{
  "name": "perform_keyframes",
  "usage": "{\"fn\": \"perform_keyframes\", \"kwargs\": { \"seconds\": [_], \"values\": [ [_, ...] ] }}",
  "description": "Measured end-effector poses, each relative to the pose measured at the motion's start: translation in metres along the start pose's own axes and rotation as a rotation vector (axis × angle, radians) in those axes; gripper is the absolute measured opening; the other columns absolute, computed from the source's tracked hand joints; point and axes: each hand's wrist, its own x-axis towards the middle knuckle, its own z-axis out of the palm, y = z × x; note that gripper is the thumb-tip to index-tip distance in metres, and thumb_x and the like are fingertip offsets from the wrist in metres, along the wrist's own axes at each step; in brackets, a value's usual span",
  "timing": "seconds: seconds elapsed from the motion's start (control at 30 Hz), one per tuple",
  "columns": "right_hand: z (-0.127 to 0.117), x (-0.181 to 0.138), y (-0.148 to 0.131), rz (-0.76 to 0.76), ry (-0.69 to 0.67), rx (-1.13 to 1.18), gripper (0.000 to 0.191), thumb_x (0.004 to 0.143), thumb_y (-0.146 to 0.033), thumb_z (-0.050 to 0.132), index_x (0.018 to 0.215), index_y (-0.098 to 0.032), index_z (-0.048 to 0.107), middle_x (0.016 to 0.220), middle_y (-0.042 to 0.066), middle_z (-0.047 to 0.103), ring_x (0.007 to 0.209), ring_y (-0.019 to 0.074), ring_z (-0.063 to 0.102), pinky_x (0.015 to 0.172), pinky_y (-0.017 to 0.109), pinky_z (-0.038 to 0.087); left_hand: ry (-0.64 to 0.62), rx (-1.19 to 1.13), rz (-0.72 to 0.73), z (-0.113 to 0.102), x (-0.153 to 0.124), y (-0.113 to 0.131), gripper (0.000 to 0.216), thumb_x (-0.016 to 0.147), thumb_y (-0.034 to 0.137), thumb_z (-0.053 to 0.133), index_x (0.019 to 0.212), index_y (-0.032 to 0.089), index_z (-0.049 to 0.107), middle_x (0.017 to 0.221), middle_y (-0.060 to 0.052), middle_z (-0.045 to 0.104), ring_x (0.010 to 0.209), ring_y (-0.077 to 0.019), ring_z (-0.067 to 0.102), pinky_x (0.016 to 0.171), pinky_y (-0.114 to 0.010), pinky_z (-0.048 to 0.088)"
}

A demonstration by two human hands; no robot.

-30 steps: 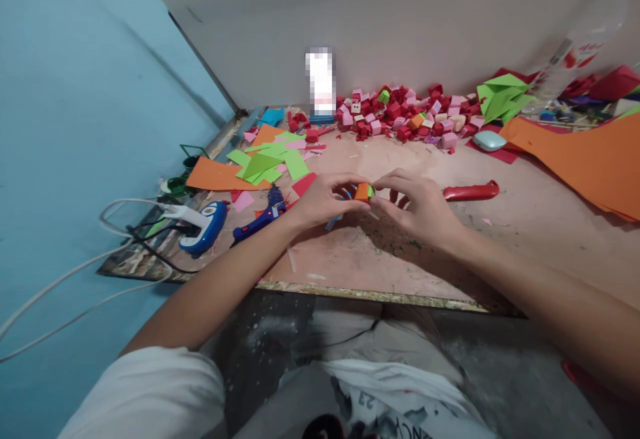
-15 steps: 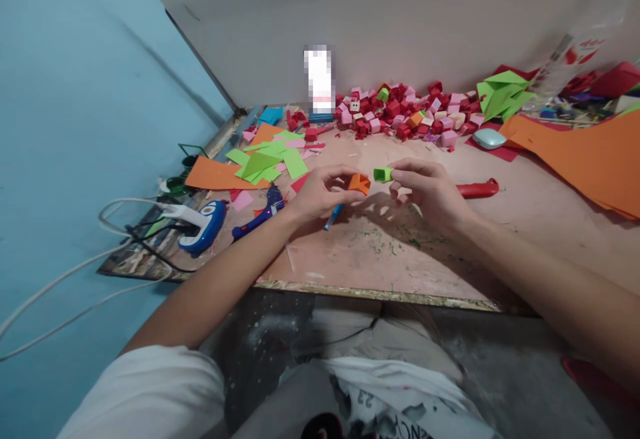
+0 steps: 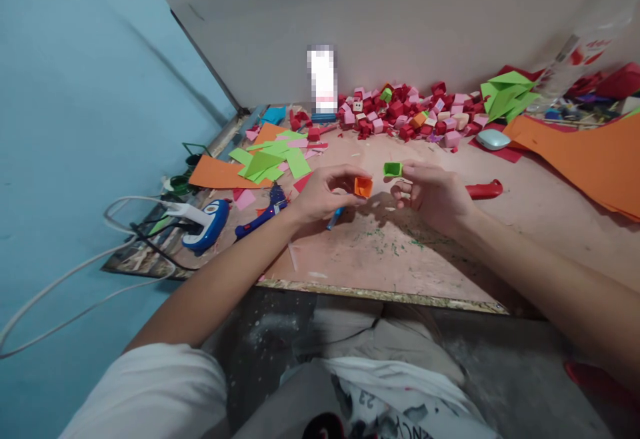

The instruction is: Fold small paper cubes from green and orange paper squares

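Item 1: orange paper box [image 3: 363,187]. Small, open-topped, pinched at the fingertips of the left hand [image 3: 325,195]; fingers closed narrowly on its near side, the opening facing up and toward the camera. Held just above the desk [image 3: 450,259].

Item 2: green paper box [image 3: 393,169]. Same kind, gripped between thumb and forefinger of the right hand [image 3: 433,195], the other fingers curled under. It sits just beyond and to the right of the left fingertips, near the orange box but not touching it.

Item 3: blue pen [image 3: 334,217]. Lies on the desk under the left fingers, partly hidden by the palm.

Item 4: glue gun [image 3: 260,215]. On the desk left of the left hand, near the wrist; a power strip [image 3: 205,225] lies further left.

Item 5: red-handled cutter [image 3: 483,189]. Just right of the right fingers, flat on the desk.

Item 6: heap of small paper boxes [image 3: 405,115]. Red and pink mostly, well beyond both sets of fingers, against the wall.

Item 7: green paper scraps [image 3: 270,162]. Beyond and left of the left fingers.

Item 8: orange sheet [image 3: 585,155]. Far right of the right fingers.
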Motion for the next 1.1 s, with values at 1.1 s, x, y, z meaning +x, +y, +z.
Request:
{"fn": "perform_keyframes", "kwargs": {
  "seconds": [1.1],
  "values": [
    [0.022, -0.010, 0.010, -0.217, -0.063, -0.917, 0.031, 0.101, -0.033, 0.059, 0.080, -0.017, 0.075, 0.074, 0.005, 0.075, 0.065, 0.0179, 0.063, 0.063, 0.031, 0.044, -0.065, 0.686, 0.552, 0.008, -0.009, 0.002, 0.028, 0.098, 0.020, 0.073, 0.126, 0.019, 0.074, 0.096, -0.005, 0.076, 0.084, -0.0161, 0.070, 0.076, -0.028, 0.054]
  ]
}}
